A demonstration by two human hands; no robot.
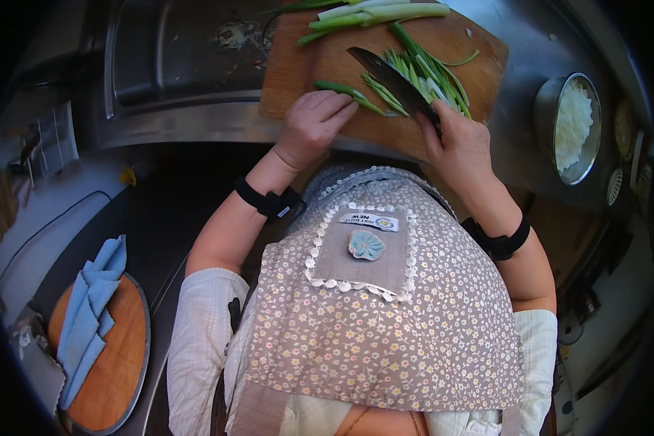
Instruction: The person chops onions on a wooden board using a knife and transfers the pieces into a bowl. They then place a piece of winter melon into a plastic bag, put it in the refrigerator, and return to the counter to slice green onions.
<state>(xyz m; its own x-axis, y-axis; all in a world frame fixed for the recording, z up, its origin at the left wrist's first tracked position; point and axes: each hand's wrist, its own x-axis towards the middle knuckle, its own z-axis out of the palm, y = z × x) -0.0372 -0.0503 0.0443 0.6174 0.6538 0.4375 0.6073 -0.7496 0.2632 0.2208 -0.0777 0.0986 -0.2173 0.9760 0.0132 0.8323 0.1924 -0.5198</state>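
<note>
My right hand (460,144) grips a dark-bladed kitchen knife (387,76) by its handle end, the blade slanting up and left above the wooden cutting board (354,62). Cut green onion strips (430,71) are heaped beside the blade, mostly on its right. My left hand (316,120) rests at the board's near left edge, fingers curled on a length of green onion (343,90) that reaches toward the knife. Whole white and green onion stalks (381,13) lie across the far part of the board. The left fingertips are partly hidden from view.
A steel bowl of chopped white food (575,128) stands on the metal counter at right. Left of the board is a steel sink (191,54) with scraps in it. A folded blue cloth (90,321) lies on a round wooden board (114,354) at lower left.
</note>
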